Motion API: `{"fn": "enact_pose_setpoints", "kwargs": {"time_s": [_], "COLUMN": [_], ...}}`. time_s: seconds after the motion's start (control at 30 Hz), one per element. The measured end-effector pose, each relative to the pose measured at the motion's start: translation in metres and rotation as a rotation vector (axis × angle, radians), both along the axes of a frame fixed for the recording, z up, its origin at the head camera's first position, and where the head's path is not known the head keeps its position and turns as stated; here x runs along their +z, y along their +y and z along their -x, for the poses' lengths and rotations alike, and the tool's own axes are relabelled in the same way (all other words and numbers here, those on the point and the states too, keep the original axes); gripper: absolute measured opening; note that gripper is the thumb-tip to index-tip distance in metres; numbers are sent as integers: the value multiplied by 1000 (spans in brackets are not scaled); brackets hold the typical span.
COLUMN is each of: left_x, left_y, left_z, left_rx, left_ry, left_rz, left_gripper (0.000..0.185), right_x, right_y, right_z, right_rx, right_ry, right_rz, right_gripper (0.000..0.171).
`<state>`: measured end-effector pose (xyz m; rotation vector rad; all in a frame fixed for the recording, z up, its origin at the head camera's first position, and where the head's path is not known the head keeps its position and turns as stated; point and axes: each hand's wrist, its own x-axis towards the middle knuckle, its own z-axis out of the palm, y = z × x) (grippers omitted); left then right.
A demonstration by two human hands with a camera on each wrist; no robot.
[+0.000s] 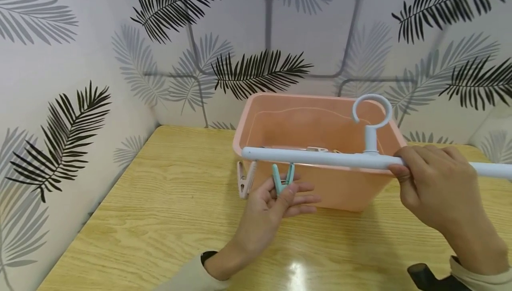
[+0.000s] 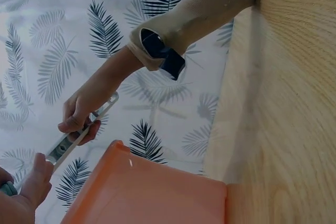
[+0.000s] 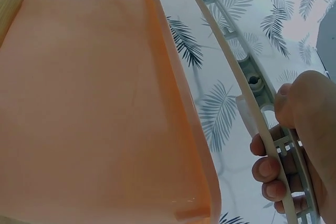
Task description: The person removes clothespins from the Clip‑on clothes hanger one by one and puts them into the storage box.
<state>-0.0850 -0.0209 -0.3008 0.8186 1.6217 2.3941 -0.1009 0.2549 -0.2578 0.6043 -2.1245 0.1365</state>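
Hanger bar [image 1: 320,158], pale blue w/ a ring hook on top, is held level just in front of the pink tub [image 1: 320,122], across its near rim. Head view: right hand [image 1: 436,184] is wrapped round the bar just right of the hook, fingers curled over it. Left hand [image 1: 276,202] is below the bar, in front of the tub, thumb & fingertips pinching the teal clip [image 1: 282,179] that hangs from it. A beige clip [image 1: 245,179] hangs nearer the bar's left end. Tub sits on the wooden table [image 1: 160,211]; a few clips lie inside the tub, hard to make out.

Left wrist view: right hand [image 2: 79,114] grips the bar [image 2: 84,129] above the tub's corner [image 2: 147,192]; left thumb at the frame edge.

Right wrist view: fingers [image 3: 273,171] curl round the bar's ribbed underside [image 3: 236,72], beside the tub wall [image 3: 94,103].

Judgement: to do this well, keep the bar steady & level w/ the right hand, and squeeze the teal clip squarely at its tail ends so it doesn't twist.
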Motion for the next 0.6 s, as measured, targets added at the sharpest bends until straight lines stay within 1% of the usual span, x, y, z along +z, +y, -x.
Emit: {"fn": "enact_pose_setpoints", "kwargs": {"time_s": [0.13,0.23,0.27,0.33,0.4,0.47,0.5,0.6], "left_x": [11,20,23,27,31,35,36,39], "left_y": [-6,-11,-14,-19,-24,-28,-30,-35], "left_z": [-4,-8,-9,-11,-12,-12,-12,-13], "left_rx": [3,45,74,144,217,301,337,430], "left_ry": [43,85,109,177,257,353,394,494], "left_rz": [64,174,230,356,470,593,640,748], "left_gripper": [34,38,39,34,24,12,8,14], "right_x": [1,1,1,1,2,2,2,2], "right_y": [3,2,2,1,-1,-2,-3,-5], "right_z": [-1,-1,-1,-2,-2,-3,-3,-3], "right_rx": [4,12,16,20,28,33,38,59], "right_ry": [-1,0,2,4,12,11,11,21], "right_rz": [7,17,17,14,16,7,3,4], "right_gripper": [56,56,56,56,56,56,56,56]}}
